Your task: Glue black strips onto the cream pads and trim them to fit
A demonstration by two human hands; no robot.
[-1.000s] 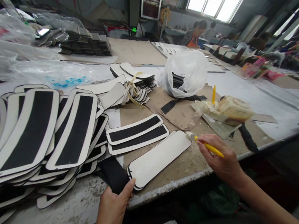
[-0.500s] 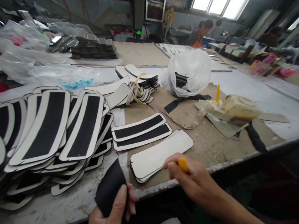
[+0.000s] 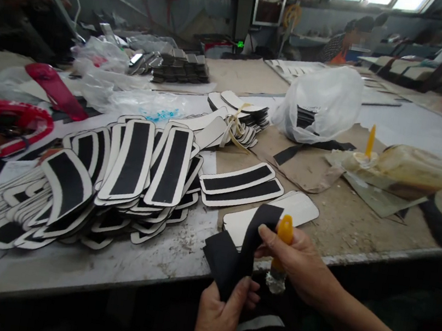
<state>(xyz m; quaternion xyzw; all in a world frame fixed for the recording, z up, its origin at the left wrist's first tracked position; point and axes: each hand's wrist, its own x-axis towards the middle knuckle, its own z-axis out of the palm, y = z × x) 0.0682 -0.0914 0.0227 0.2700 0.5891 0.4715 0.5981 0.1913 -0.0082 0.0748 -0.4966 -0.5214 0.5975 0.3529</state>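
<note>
Black strips (image 3: pixel 252 239), both my hands.
Left hand (image 3: pixel 219 313): upright, thumb and fingers pinching them low. Right hand (image 3: pixel 301 259): angled in from right, pinching one's top, brush (image 3: pixel 284 236) bristles-down.

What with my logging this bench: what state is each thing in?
Left hand: closed on black material.
Right hand: holding yellow brush and black material.
Black material: bent, between both hands.
Yellow brush: bristles down, coated whitish.
Plain white pieces: overlapping, partly hidden.
Black-centred pieces: heaped, overlapping.
Plastic bag: open, dark pieces inside.
Second yellow handle: upright.
Translucent container: stained.
</note>
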